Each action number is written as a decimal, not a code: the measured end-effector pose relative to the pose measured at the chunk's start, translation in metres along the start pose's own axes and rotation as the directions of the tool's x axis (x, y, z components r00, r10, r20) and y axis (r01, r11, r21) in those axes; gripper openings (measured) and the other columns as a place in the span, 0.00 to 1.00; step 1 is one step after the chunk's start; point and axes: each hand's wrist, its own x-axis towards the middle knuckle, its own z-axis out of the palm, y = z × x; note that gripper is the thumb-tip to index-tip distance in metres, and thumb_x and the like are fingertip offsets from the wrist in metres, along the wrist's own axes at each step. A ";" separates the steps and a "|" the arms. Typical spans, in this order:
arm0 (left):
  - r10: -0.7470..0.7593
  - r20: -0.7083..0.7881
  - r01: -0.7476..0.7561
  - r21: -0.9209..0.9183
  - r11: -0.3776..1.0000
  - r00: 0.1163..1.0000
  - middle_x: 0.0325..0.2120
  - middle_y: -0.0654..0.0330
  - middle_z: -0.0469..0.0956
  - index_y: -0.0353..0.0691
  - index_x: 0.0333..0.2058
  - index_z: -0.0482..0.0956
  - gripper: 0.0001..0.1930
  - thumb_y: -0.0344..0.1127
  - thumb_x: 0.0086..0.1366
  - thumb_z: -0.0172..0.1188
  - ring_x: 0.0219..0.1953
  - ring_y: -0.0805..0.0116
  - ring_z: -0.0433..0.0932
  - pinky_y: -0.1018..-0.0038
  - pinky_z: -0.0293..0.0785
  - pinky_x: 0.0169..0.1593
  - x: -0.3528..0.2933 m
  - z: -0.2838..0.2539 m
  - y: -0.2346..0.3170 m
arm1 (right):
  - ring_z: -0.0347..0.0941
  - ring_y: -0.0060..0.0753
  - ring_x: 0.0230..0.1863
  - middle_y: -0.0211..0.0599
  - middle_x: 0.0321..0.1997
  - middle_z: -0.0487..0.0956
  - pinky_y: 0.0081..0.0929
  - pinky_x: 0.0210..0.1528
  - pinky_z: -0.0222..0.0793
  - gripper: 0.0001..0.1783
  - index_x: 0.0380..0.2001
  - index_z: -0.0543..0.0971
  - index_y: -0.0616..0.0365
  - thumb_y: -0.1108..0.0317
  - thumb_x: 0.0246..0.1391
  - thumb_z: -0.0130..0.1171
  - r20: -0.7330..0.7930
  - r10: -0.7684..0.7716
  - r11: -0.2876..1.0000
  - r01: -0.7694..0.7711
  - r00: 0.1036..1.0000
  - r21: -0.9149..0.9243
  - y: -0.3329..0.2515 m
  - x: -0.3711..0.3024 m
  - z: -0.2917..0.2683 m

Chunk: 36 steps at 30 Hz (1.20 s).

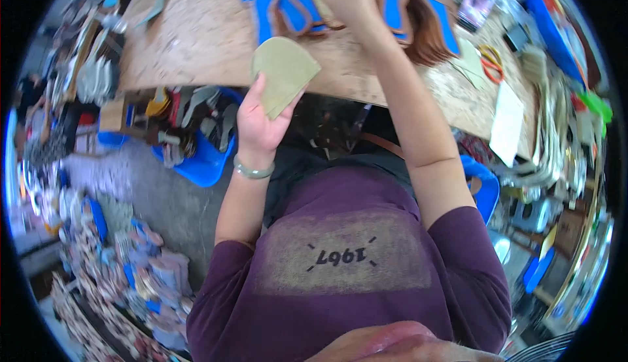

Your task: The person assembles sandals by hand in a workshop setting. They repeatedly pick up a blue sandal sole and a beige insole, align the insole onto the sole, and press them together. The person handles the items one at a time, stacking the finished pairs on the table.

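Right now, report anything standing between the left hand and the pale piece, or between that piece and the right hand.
Nothing visible does. The left hand holds the pale piece directly. Blue pieces lie on the table near the way to the right hand, but none visibly rises into it.

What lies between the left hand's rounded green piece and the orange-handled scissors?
Rightward from the green piece in the head view: bare tabletop, the right forearm, brown-and-blue pieces, then a pale flat piece.
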 end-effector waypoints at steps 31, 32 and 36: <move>-0.215 0.704 -0.736 0.645 -0.206 0.677 0.58 0.43 0.64 0.29 0.60 0.61 0.31 0.32 0.61 0.61 0.60 0.45 0.65 0.62 0.63 0.62 0.074 0.105 -0.216 | 0.77 0.41 0.44 0.39 0.40 0.79 0.35 0.45 0.72 0.37 0.65 0.60 0.44 0.76 0.52 0.56 -0.152 0.327 0.837 -0.360 0.933 -0.412 0.166 -0.080 -0.294; -0.178 0.714 -0.736 0.652 -0.182 0.677 0.59 0.43 0.63 0.29 0.60 0.60 0.32 0.34 0.61 0.62 0.61 0.47 0.65 0.63 0.63 0.62 0.075 0.107 -0.212 | 0.78 0.35 0.42 0.35 0.38 0.79 0.32 0.44 0.72 0.36 0.65 0.61 0.45 0.77 0.52 0.55 -0.143 0.418 0.839 -0.442 0.897 -0.317 0.149 -0.080 -0.301; -0.055 0.728 -0.729 0.684 -0.001 0.683 0.60 0.39 0.61 0.27 0.62 0.57 0.37 0.38 0.60 0.64 0.63 0.47 0.62 0.63 0.59 0.64 0.083 0.133 -0.197 | 0.76 0.29 0.39 0.35 0.40 0.77 0.27 0.41 0.71 0.24 0.53 0.70 0.57 0.76 0.51 0.55 0.047 0.147 0.986 -0.143 0.988 -0.085 0.092 -0.082 -0.334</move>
